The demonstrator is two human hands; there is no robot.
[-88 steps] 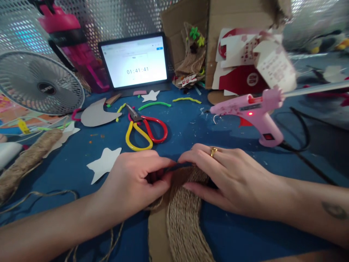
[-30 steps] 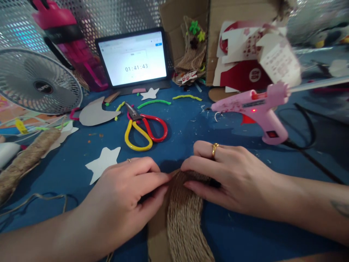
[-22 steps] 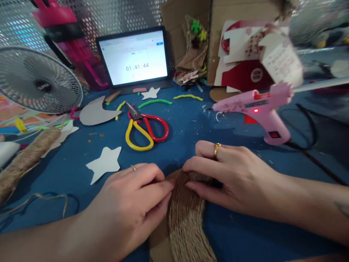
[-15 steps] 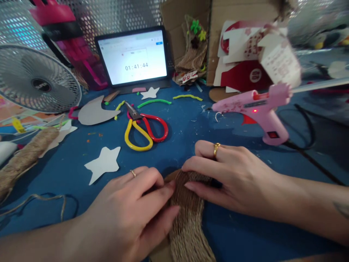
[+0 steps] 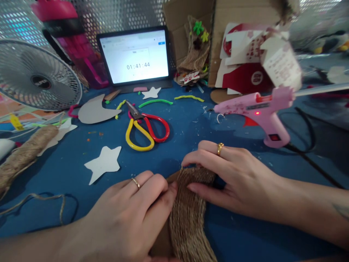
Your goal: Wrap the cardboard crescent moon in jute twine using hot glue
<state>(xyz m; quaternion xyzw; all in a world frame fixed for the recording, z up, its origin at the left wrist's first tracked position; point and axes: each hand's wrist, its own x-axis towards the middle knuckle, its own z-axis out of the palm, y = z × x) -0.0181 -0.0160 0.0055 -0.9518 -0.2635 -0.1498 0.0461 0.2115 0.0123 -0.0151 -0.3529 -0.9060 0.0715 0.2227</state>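
Observation:
A curved cardboard piece (image 5: pixel 163 238) lies at the bottom middle, much of it covered by rows of brown twine (image 5: pixel 188 218). My left hand (image 5: pixel 136 207) grips its left edge, fingertips against the twine's border. At its top end, my right hand (image 5: pixel 229 174) holds the twine-covered part between the thumb and the curled fingers. A thin strand end shows by the right index fingertip. The underside of the piece is hidden. Beyond the hands lie scissors (image 5: pixel 140 133) with one yellow and one red handle, and a white paper star (image 5: pixel 103 163).
A pink glue gun (image 5: pixel 261 109), its red light lit, stands at the right with a cable behind. A twine roll (image 5: pixel 29 154) lies left. Behind are a fan (image 5: pixel 40 78), a bottle (image 5: pixel 73 47), a tablet (image 5: pixel 135 58), a grey crescent (image 5: pixel 95 111) and pipe cleaners (image 5: pixel 156 102).
My right index finger has lifted slightly off the top of the twine, showing more of it. The left thumb has shifted down out of sight. The view has moved slightly.

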